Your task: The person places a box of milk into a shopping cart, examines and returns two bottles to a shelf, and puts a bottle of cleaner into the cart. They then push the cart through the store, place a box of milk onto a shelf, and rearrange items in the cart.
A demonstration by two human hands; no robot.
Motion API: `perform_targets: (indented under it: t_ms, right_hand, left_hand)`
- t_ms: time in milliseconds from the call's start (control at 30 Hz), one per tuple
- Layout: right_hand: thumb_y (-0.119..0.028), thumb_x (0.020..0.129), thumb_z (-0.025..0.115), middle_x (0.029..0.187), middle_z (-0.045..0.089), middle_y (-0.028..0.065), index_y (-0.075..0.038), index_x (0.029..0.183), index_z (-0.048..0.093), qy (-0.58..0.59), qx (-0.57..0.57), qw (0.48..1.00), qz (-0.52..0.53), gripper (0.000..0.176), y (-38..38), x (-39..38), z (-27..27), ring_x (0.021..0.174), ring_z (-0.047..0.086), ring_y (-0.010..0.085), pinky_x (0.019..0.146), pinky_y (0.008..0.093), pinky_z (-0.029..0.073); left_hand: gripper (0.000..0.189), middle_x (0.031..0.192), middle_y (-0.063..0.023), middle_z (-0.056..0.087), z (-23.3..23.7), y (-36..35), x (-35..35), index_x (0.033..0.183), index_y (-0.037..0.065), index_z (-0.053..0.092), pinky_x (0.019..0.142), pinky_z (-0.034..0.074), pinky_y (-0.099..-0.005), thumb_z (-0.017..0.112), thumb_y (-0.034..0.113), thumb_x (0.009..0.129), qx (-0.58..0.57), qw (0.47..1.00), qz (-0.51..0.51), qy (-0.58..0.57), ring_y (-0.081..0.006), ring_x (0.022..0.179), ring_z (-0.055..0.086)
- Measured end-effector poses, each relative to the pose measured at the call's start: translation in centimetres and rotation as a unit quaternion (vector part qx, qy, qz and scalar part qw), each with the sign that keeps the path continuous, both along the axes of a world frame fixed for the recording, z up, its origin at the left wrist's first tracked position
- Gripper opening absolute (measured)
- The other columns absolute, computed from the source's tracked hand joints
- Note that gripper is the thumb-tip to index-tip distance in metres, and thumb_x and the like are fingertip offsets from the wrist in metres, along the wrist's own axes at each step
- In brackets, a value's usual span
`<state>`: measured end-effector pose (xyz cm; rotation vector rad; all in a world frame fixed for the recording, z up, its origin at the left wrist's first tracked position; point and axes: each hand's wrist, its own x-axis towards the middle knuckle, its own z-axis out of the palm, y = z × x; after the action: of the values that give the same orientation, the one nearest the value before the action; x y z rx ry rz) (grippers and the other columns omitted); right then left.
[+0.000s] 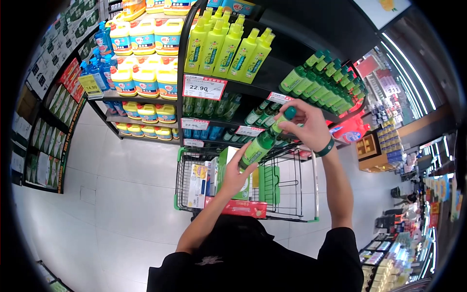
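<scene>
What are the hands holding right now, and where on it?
One green bottle, in both hands: the left hand cups its lower end, and the right hand pinches its neck just below the cap.

Fisheye head view looks forward and down, close over cart [292, 192]; shelves [181, 73] ahead.

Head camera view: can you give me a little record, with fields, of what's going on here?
Place: shop aisle, facing shelves of bottles and jugs
Left hand: holds the lower end of a green bottle
Right hand: grips the same bottle at its cap end; wristband on the wrist
Cart: in front of the person, boxes inside
Price tag: 22.90
</scene>
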<state>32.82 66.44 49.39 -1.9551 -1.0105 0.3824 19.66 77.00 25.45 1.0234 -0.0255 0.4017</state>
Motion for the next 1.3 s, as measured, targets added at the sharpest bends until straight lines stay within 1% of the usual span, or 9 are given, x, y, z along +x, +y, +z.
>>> perform_targets:
  t_ms: [67,133,233,300,400,600,867,1033,1300]
  right_hand:
    - [-0.004,0.088,0.074,0.095,0.074,0.0065,-0.001,0.109,0.061,-0.049,0.01,0.999,-0.015,0.025,0.5,0.2,2.4,0.076,0.069,0.0091,0.07,0.023,0.056]
    - [-0.002,0.089,0.072,0.1,0.073,0.0074,-0.001,0.11,0.061,-0.104,0.026,0.994,-0.009,0.024,0.8,1.5,5.3,0.085,0.069,0.0104,0.076,0.0242,0.057]
    - [-0.002,0.09,0.071,0.105,0.073,0.0089,-0.001,0.113,0.061,-0.179,0.057,0.982,-0.028,0.025,1.5,4.0,8.3,0.089,0.07,0.0119,0.081,0.0254,0.057]
    - [-0.002,0.09,0.071,0.105,0.074,0.0086,-0.002,0.112,0.062,-0.219,0.07,0.973,-0.03,0.024,2.1,6.4,9.3,0.09,0.07,0.0116,0.081,0.0256,0.057]
    - [-0.002,0.09,0.071,0.102,0.075,0.0067,-0.002,0.11,0.062,-0.268,0.038,0.961,-0.056,0.022,3.1,10.0,9.6,0.089,0.07,0.0098,0.079,0.0246,0.057]
    - [-0.01,0.089,0.073,0.09,0.076,0.0051,-0.003,0.107,0.063,-0.324,0.011,0.941,-0.094,0.022,4.9,16.0,8.9,0.077,0.073,0.0119,0.072,0.0253,0.056]
    - [-0.018,0.078,0.081,0.085,0.073,0.0122,-0.007,0.1,0.071,-0.451,-0.175,0.862,-0.149,0.027,7.2,20.3,11.3,0.081,0.073,0.0259,0.079,0.0355,0.057]
    - [-0.017,0.077,0.082,0.091,0.072,0.0156,-0.007,0.1,0.073,-0.427,-0.227,0.864,-0.141,0.026,7.6,23.3,10.6,0.09,0.072,0.0327,0.085,0.0403,0.057]
    - [-0.017,0.077,0.082,0.094,0.073,0.0142,-0.008,0.101,0.075,-0.387,-0.278,0.858,-0.19,0.027,7.2,25.0,9.9,0.093,0.072,0.0284,0.086,0.0381,0.056]
  left_hand:
    - [0.071,0.15,-0.0167,0.045,0.9,0.4,0.7,0.153,0.003,0.038,0.113,0.035,-0.0354,0.07,0.004,0.09,0.159,0.979,0.116,-0.045,-0.0259,0.136,0.046]
    - [0.071,0.154,-0.0161,0.04,1.2,0.9,0.8,0.154,0.005,0.036,0.115,0.032,-0.0376,0.068,0.007,0.091,0.161,0.979,0.118,-0.03,-0.0277,0.142,0.039]
    - [0.065,0.154,-0.0136,0.041,-0.9,1.4,0.1,0.152,0.006,0.039,0.112,0.036,-0.0372,0.066,0.007,0.092,0.166,0.98,0.11,-0.004,-0.0257,0.138,0.044]
    - [0.053,0.145,-0.0104,0.052,-3.3,1.2,-1.0,0.146,0.006,0.047,0.105,0.043,-0.0359,0.063,0.008,0.096,0.096,0.993,0.041,0.059,-0.0213,0.127,0.055]
    - [0.037,0.129,-0.0075,0.065,-5.3,0.9,-3.1,0.136,0.005,0.055,0.097,0.048,-0.034,0.06,0.011,0.099,0.116,0.988,0.009,0.101,-0.0173,0.115,0.062]
    - [0.027,0.111,-0.0081,0.072,-8.8,-0.1,-6.1,0.125,0.001,0.062,0.091,0.05,-0.0305,0.058,0.013,0.102,0.124,0.983,-0.004,0.135,-0.0158,0.105,0.066]
    - [0.028,0.113,-0.0063,0.073,-9.1,0.2,-7.8,0.127,0.002,0.061,0.087,0.05,-0.0288,0.057,0.013,0.101,0.137,0.978,-0.023,0.154,-0.0142,0.103,0.065]
    - [0.029,0.112,-0.0092,0.073,-9.3,0.4,-8.4,0.127,0.002,0.063,0.091,0.05,-0.0303,0.059,0.014,0.101,0.135,0.976,-0.008,0.173,-0.0168,0.104,0.067]
    - [0.031,0.113,-0.0081,0.071,-9.6,1.0,-9.4,0.129,0.002,0.062,0.092,0.048,-0.0299,0.06,0.013,0.1,0.148,0.977,-0.013,0.15,-0.0155,0.104,0.064]
